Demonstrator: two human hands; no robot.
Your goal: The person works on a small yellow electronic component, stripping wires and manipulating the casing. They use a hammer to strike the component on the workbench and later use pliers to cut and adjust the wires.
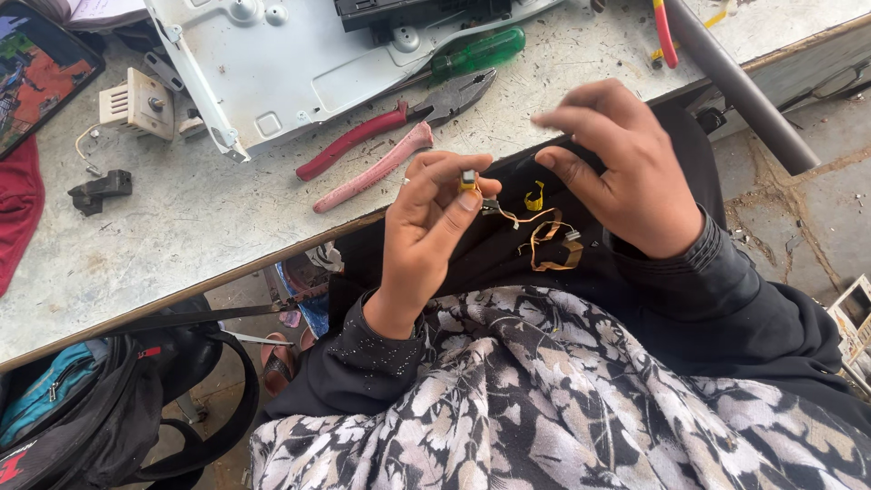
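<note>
Pliers (399, 136), one screwdriver (476, 52), two hands (426, 227)

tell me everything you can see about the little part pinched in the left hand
The small part is a tiny blocky component, yellow with a grey metallic top, pinched upright between the thumb and fingertips of the left hand. Thin orange-brown flat ribbon strips trail from it to the right, curling loosely over dark cloth in the lap. The right hand hovers beside it, fingers spread, not touching it.
</note>
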